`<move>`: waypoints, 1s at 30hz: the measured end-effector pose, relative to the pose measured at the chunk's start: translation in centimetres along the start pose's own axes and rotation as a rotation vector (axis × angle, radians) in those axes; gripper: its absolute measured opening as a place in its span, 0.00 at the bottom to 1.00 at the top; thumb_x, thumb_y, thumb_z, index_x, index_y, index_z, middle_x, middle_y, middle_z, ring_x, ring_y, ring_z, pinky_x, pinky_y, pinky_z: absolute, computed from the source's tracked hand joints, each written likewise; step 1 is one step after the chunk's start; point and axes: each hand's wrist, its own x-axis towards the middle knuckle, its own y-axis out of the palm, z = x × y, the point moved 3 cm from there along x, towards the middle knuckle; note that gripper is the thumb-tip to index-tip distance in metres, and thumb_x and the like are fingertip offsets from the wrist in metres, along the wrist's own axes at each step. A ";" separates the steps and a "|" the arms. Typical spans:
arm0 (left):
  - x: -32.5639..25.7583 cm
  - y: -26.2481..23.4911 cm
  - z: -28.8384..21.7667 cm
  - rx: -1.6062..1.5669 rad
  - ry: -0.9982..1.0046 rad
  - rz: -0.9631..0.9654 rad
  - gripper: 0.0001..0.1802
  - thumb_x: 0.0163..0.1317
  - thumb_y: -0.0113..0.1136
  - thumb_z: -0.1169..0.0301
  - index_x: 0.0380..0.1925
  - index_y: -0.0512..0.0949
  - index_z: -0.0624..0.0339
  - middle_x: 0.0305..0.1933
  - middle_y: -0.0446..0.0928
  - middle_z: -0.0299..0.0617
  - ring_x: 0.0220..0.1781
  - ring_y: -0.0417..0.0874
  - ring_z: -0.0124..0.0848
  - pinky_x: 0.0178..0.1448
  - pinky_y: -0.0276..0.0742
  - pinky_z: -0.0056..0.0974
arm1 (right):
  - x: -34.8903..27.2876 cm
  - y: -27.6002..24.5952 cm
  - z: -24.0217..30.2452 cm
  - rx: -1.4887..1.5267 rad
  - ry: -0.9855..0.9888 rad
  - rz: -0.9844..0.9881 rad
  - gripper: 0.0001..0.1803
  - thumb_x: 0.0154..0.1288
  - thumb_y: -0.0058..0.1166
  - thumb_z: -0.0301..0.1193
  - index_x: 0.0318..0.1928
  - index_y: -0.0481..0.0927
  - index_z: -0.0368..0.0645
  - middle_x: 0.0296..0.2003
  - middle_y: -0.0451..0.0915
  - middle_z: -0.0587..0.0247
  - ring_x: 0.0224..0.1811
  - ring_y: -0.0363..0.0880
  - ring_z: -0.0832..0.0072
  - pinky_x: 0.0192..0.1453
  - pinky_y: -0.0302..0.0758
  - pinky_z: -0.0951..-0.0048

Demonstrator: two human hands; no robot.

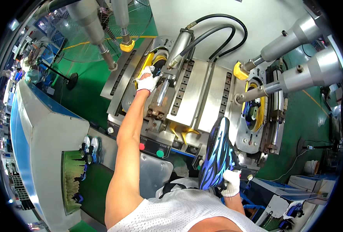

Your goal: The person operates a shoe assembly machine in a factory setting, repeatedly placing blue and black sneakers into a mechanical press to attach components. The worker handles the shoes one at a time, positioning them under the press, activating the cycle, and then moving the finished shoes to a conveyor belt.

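Note:
My left arm stretches forward to the left station of a metal press. There my white-gloved left hand (147, 82) has its fingers bent at the near end of a yellow-lined cradle (149, 60); what they grip is hidden. A dark shoe (159, 65) shows in that cradle, just beside the fingers. Close to my body, my white-gloved right hand (231, 184) is closed round one end of a shoe (217, 156). Its black sole with blue, white and purple flame-like marks faces up, the other end pointing away from me.
A second yellow-lined cradle (252, 110) at the right holds another shoe. Thick metal cylinders (295, 36) hang over both stations. Red and green buttons (160, 153) sit on the front panel. Several shoes (90, 149) stand at the left, by a grey-blue machine (49, 147).

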 end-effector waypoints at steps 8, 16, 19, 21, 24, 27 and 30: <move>-0.8 -11.2 -2.1 -0.034 0.008 -0.036 0.40 0.54 0.71 0.48 0.62 0.72 0.59 0.60 0.79 0.56 0.62 0.80 0.50 0.65 0.74 0.48 | 4.2 -2.6 -4.2 -0.162 0.097 -0.136 0.22 0.60 0.62 0.24 0.55 0.77 0.31 0.41 0.85 0.57 0.37 0.88 0.69 0.38 0.89 0.65; -23.9 -22.4 2.2 -0.314 -0.055 -0.336 0.33 0.51 0.78 0.64 0.56 0.75 0.65 0.46 0.81 0.48 0.47 0.84 0.37 0.54 0.80 0.41 | 19.4 17.2 -7.6 -0.087 0.152 0.258 0.15 0.65 0.63 0.28 0.51 0.81 0.42 0.42 0.85 0.63 0.42 0.85 0.73 0.49 0.84 0.64; -33.3 -21.2 6.5 -0.363 -0.246 -0.241 0.30 0.51 0.75 0.70 0.55 0.75 0.65 0.46 0.80 0.45 0.47 0.82 0.34 0.54 0.78 0.39 | 31.1 22.0 -11.8 -0.079 0.069 0.266 0.07 0.64 0.61 0.24 0.42 0.79 0.43 0.36 0.83 0.62 0.39 0.84 0.68 0.45 0.83 0.62; -39.5 -18.4 9.6 -0.344 -0.436 -0.269 0.32 0.49 0.77 0.68 0.54 0.76 0.64 0.45 0.81 0.45 0.46 0.82 0.37 0.55 0.78 0.41 | 40.1 22.0 -15.0 -0.434 -0.019 -0.044 0.12 0.59 0.61 0.23 0.45 0.80 0.42 0.36 0.84 0.57 0.37 0.83 0.64 0.41 0.80 0.63; -49.1 -13.7 14.2 -0.078 -0.644 -0.250 0.32 0.47 0.78 0.61 0.52 0.76 0.58 0.46 0.80 0.44 0.48 0.82 0.45 0.58 0.74 0.48 | 46.4 22.4 -17.3 -1.250 -0.363 -0.462 0.20 0.59 0.59 0.29 0.54 0.81 0.42 0.45 0.85 0.58 0.44 0.83 0.67 0.47 0.79 0.65; -56.7 -9.4 15.8 0.020 -0.947 -0.191 0.34 0.49 0.77 0.60 0.55 0.74 0.58 0.52 0.79 0.48 0.52 0.81 0.48 0.61 0.71 0.52 | 51.3 20.7 -17.9 -1.515 -0.374 -0.332 0.18 0.64 0.51 0.34 0.52 0.82 0.41 0.48 0.85 0.53 0.48 0.84 0.64 0.49 0.78 0.65; -59.3 -6.7 15.2 -0.053 -1.076 -0.087 0.36 0.48 0.77 0.62 0.56 0.73 0.60 0.51 0.78 0.49 0.52 0.80 0.50 0.60 0.72 0.52 | 58.5 13.6 -16.6 -1.921 -0.511 -0.443 0.16 0.67 0.55 0.38 0.47 0.84 0.42 0.47 0.86 0.53 0.48 0.86 0.62 0.49 0.80 0.63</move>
